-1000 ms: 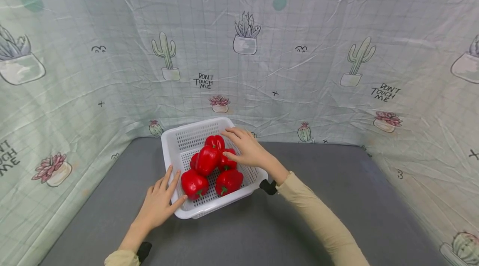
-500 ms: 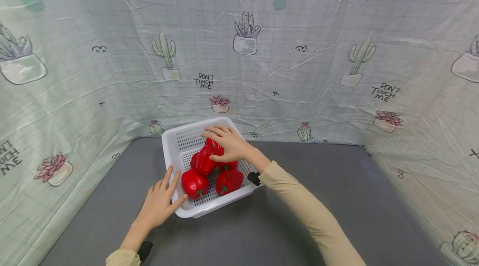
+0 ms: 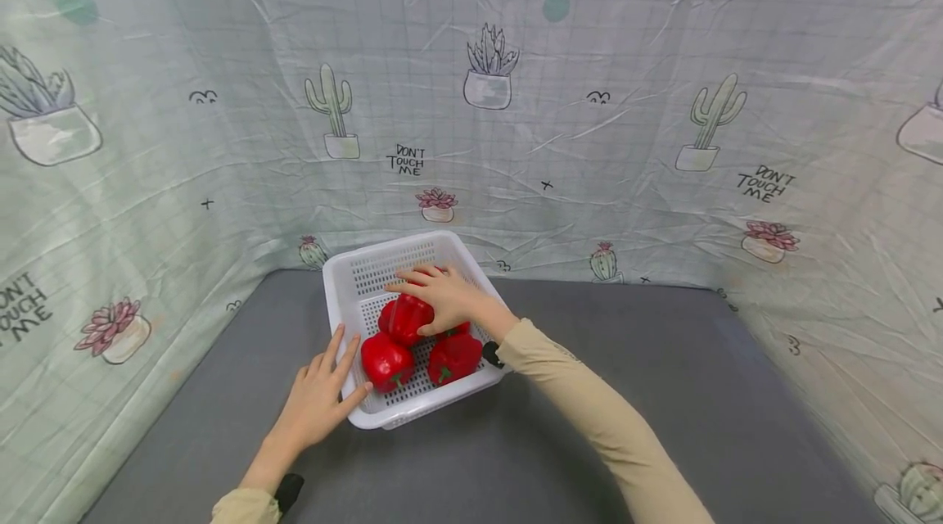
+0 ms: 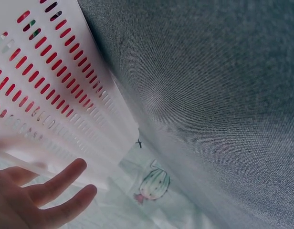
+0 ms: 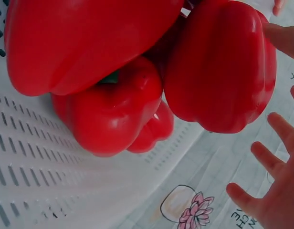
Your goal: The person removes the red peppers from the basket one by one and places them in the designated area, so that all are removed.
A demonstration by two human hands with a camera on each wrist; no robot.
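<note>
A white perforated plastic basket [image 3: 412, 409] holds several glossy red bell peppers. My left hand [image 3: 315, 397] lies against its left rim with fingers spread and extended; the left wrist view shows those fingers [image 4: 66, 179] by the basket's outer wall. Over the pile, my right hand [image 3: 451, 299] reaches in from the right, its fingers spread above the uppermost bell pepper [image 3: 408, 318]. In the right wrist view, the thumb meets that upper pepper's [image 5: 218, 71] side while the other fingers stand apart from it. Two more peppers sit in front, a left one [image 3: 386, 362] and a right one [image 3: 455, 359]. The right hand hides the peppers behind.
The basket stands on a dark grey tabletop [image 3: 626, 360], near its back edge. A cactus-print cloth [image 3: 545, 131] rises behind and on both sides. Black bands circle both wrists, below beige sleeves [image 3: 611, 417].
My right hand has moved left from the basket's right side to above the upper pepper. That pepper looks slightly tilted. My left hand has kept its place on the rim.
</note>
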